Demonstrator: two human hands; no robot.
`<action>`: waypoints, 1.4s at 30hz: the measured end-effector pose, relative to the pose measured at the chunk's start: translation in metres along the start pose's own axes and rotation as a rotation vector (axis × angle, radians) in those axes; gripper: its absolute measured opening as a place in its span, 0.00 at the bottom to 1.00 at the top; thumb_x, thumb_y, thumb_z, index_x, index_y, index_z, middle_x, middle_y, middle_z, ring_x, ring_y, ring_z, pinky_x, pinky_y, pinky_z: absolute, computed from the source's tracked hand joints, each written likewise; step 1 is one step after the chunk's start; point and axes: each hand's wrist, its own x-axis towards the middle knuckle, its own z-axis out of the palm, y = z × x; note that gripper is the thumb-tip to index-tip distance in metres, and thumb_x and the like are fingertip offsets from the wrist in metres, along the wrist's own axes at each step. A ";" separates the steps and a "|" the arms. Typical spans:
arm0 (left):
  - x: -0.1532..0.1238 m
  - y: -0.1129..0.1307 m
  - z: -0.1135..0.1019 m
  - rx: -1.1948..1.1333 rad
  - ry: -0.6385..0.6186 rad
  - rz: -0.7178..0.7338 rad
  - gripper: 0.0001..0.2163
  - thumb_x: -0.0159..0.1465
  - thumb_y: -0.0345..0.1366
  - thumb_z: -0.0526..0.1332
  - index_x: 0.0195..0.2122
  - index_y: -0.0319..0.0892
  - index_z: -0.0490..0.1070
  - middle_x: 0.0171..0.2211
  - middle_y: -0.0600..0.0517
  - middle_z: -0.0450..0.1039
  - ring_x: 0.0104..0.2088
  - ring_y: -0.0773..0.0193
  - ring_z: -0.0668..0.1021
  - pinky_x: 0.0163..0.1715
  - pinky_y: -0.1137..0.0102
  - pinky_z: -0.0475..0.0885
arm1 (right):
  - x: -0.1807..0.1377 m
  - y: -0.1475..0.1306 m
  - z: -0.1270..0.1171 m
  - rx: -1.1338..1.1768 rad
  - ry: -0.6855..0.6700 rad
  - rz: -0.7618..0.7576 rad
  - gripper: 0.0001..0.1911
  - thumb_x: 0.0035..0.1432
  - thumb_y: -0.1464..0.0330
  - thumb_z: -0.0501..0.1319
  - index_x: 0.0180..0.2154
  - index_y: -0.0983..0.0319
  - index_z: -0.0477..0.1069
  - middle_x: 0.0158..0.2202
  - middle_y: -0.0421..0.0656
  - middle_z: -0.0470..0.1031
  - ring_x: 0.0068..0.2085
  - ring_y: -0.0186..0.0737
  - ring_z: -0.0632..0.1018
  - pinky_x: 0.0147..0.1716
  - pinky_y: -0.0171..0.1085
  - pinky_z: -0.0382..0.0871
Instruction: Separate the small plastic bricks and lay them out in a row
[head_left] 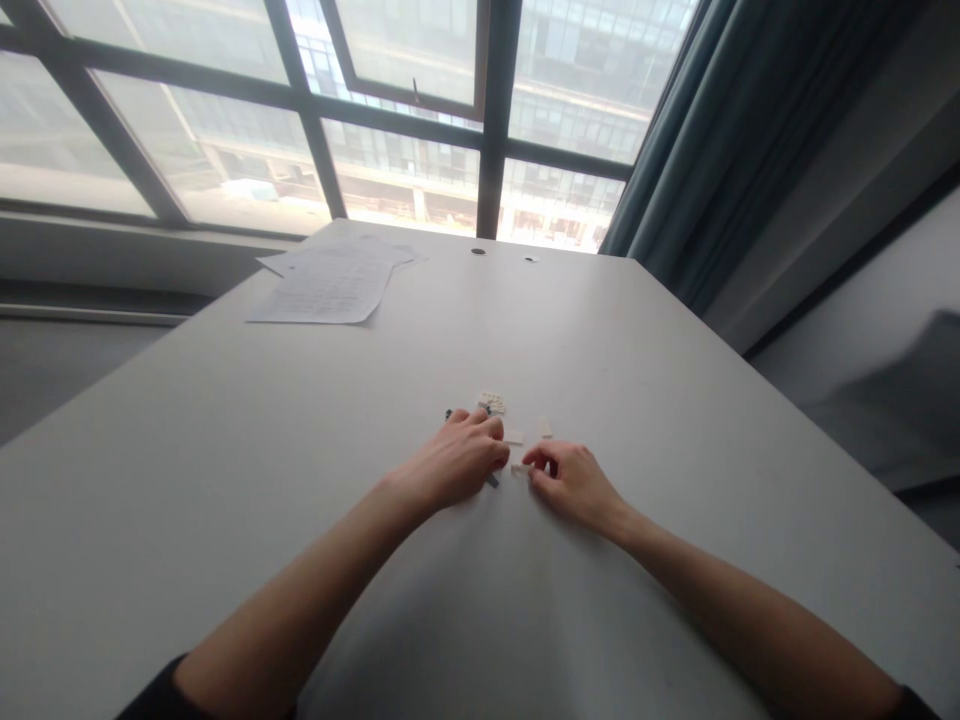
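- Head view: pale piece (518, 468) lies crosswise, just left of the nearer right hand (574, 485), which pinches its end!
- Left hand (471, 455) curls opposite; its grip, I can't tell.

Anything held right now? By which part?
Right hand appears to pinch a small white piece by its right end. Left hand: can't tell, fingers hide any grip.

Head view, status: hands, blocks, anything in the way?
Right hand fingertips at small white block, grip unclear. Left hand over grey piece, hold hidden. White pile just beyond; left hand blocks view underneath.
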 end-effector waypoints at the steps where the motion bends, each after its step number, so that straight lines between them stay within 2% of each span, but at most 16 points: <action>1: 0.001 0.001 -0.001 0.016 0.018 -0.001 0.07 0.63 0.31 0.58 0.30 0.45 0.74 0.38 0.50 0.73 0.42 0.59 0.71 0.41 0.64 0.61 | 0.000 0.001 0.001 -0.008 0.006 -0.008 0.09 0.52 0.74 0.59 0.33 0.59 0.76 0.28 0.39 0.76 0.29 0.35 0.72 0.32 0.34 0.63; 6: -0.010 0.014 -0.011 0.180 0.131 -0.134 0.08 0.64 0.36 0.57 0.30 0.41 0.73 0.35 0.48 0.72 0.39 0.57 0.71 0.41 0.61 0.62 | -0.001 0.003 0.004 -0.050 0.028 -0.057 0.06 0.54 0.74 0.60 0.33 0.60 0.75 0.31 0.40 0.75 0.32 0.35 0.73 0.36 0.34 0.63; 10: -0.024 0.032 -0.009 0.258 0.137 -0.214 0.15 0.60 0.47 0.62 0.29 0.39 0.74 0.32 0.46 0.72 0.40 0.53 0.71 0.42 0.58 0.63 | 0.001 0.003 0.004 -0.086 0.019 -0.071 0.05 0.55 0.73 0.60 0.33 0.60 0.75 0.32 0.40 0.74 0.33 0.35 0.73 0.38 0.35 0.62; 14: -0.028 0.038 0.000 0.286 0.128 -0.238 0.15 0.60 0.47 0.62 0.29 0.38 0.75 0.34 0.45 0.72 0.41 0.52 0.71 0.44 0.57 0.62 | 0.002 0.001 0.005 -0.155 0.037 -0.080 0.05 0.58 0.67 0.61 0.31 0.61 0.74 0.32 0.41 0.74 0.34 0.37 0.73 0.40 0.37 0.60; 18: -0.028 0.034 0.005 0.222 0.123 -0.220 0.10 0.60 0.43 0.62 0.30 0.41 0.75 0.35 0.47 0.72 0.41 0.54 0.71 0.44 0.58 0.62 | 0.001 0.001 0.005 -0.169 0.036 -0.100 0.07 0.60 0.64 0.60 0.33 0.61 0.74 0.32 0.41 0.75 0.37 0.38 0.74 0.43 0.40 0.58; 20: -0.029 0.031 0.005 0.181 0.121 -0.211 0.09 0.59 0.42 0.63 0.31 0.42 0.75 0.35 0.48 0.72 0.41 0.55 0.71 0.44 0.58 0.62 | 0.001 0.004 0.002 -0.148 0.017 -0.125 0.05 0.59 0.68 0.60 0.37 0.60 0.74 0.33 0.41 0.76 0.38 0.39 0.74 0.44 0.40 0.57; 23: -0.030 0.028 0.006 0.134 0.120 -0.211 0.07 0.59 0.41 0.64 0.32 0.43 0.76 0.36 0.49 0.73 0.41 0.55 0.71 0.45 0.58 0.62 | 0.001 0.009 -0.001 -0.135 -0.026 -0.188 0.11 0.56 0.75 0.60 0.41 0.59 0.75 0.36 0.41 0.77 0.42 0.39 0.74 0.45 0.40 0.57; 30: -0.031 0.022 0.006 0.050 0.126 -0.232 0.06 0.58 0.40 0.65 0.34 0.46 0.77 0.37 0.51 0.74 0.42 0.55 0.71 0.46 0.57 0.61 | 0.003 -0.001 0.009 -0.157 -0.048 -0.298 0.03 0.57 0.71 0.62 0.35 0.60 0.75 0.36 0.42 0.76 0.42 0.40 0.74 0.46 0.41 0.57; 36: -0.033 0.020 0.005 0.028 0.124 -0.219 0.06 0.58 0.40 0.65 0.35 0.46 0.77 0.38 0.51 0.74 0.43 0.54 0.71 0.47 0.56 0.61 | 0.005 -0.003 0.015 -0.171 -0.046 -0.322 0.02 0.56 0.69 0.63 0.34 0.60 0.74 0.35 0.42 0.76 0.41 0.41 0.74 0.46 0.42 0.58; 39: -0.036 0.013 0.002 0.004 0.158 -0.220 0.10 0.58 0.43 0.65 0.38 0.47 0.76 0.40 0.50 0.75 0.43 0.54 0.72 0.48 0.56 0.62 | 0.007 0.000 0.013 -0.125 -0.043 -0.319 0.06 0.55 0.69 0.65 0.38 0.59 0.74 0.39 0.43 0.75 0.44 0.42 0.74 0.48 0.43 0.59; 42: -0.045 -0.002 -0.005 -0.018 0.265 -0.270 0.12 0.60 0.46 0.62 0.40 0.46 0.75 0.41 0.49 0.75 0.44 0.55 0.72 0.47 0.58 0.63 | 0.010 0.002 0.012 -0.084 -0.041 -0.332 0.15 0.54 0.65 0.67 0.45 0.59 0.72 0.45 0.45 0.74 0.48 0.44 0.72 0.50 0.44 0.60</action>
